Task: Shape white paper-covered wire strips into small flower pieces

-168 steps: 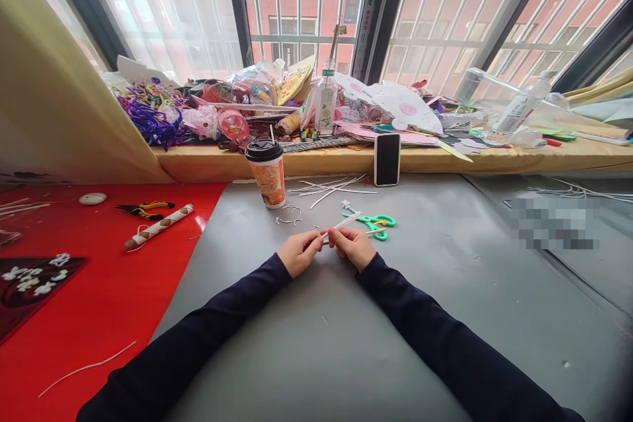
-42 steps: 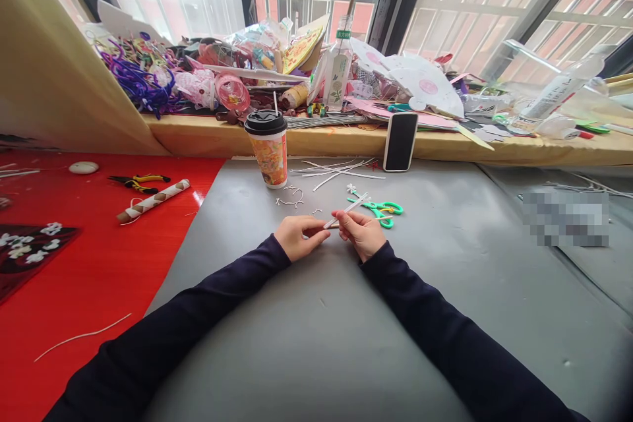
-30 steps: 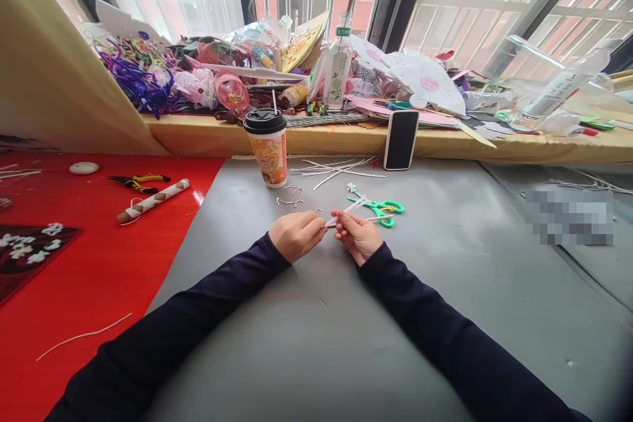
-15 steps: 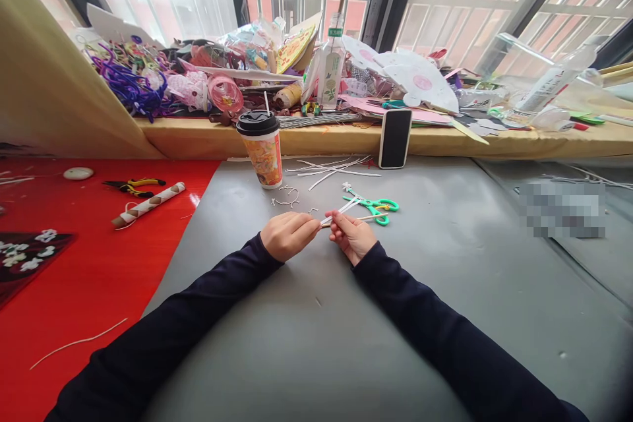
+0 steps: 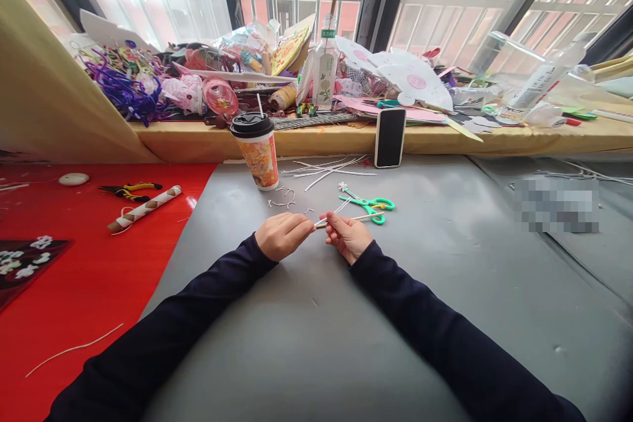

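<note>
The left hand and right hand are staying pinched shut on a thin white strip just above the grey bench, fingertips creeping closer together, suggesting the twisting is continuing.

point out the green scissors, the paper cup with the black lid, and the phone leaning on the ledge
green scissors [image 5: 372, 203], head view, on the handles near the pivot.
paper cup [image 5: 262, 161], head view, on its printed side wall.
phone [image 5: 390, 138], head view, on the middle of its dark face.

left hand, right hand pinched, fingertips together
</note>
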`<action>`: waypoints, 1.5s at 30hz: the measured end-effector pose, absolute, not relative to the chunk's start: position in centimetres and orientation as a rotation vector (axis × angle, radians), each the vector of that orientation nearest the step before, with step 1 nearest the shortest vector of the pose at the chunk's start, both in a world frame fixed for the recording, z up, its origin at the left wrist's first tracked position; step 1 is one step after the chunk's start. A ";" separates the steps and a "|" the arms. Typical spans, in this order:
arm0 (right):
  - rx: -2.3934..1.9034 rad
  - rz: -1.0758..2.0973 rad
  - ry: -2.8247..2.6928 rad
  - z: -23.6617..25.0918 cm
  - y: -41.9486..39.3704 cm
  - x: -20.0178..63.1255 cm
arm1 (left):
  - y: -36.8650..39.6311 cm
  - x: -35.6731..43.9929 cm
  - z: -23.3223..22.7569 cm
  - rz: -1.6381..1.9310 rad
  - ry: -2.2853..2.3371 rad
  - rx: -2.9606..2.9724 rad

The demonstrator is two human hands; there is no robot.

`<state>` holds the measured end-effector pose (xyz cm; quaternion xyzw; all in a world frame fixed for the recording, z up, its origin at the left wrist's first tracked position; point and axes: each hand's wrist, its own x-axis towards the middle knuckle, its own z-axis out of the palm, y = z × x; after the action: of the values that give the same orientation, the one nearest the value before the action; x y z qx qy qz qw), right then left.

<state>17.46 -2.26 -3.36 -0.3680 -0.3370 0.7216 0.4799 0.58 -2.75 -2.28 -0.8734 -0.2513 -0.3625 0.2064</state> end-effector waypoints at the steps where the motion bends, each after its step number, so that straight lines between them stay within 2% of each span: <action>1: -0.898 1.764 -0.832 -3.3 -2.3 17.5 | -2.8 0.6 -2.2 -1.016 -0.708 -2.438; 25: -0.770 1.639 -1.200 -3.2 -2.4 17.6 | -3.6 0.9 -2.1 -1.562 -1.030 -2.580; 32: -0.919 1.332 -1.512 -2.4 -2.0 18.4 | -3.3 1.8 -1.7 -2.162 -1.715 -3.163; 36: -0.960 1.202 -1.625 -2.2 -1.9 18.6 | -2.7 1.8 -2.0 -2.461 -2.025 -3.170; 40: -0.984 1.043 -1.676 -2.7 -2.1 18.4 | -2.5 1.7 -2.5 -2.405 -2.266 -3.053; 45: -1.108 0.974 -1.636 -2.8 -2.4 18.1 | -2.8 1.7 -2.5 -2.247 -2.198 -2.941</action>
<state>18.11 -2.39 -2.84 -0.4485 -0.6622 0.3945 0.4524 1.70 -2.77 -2.49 -0.5709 -0.4267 -0.4361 -0.5493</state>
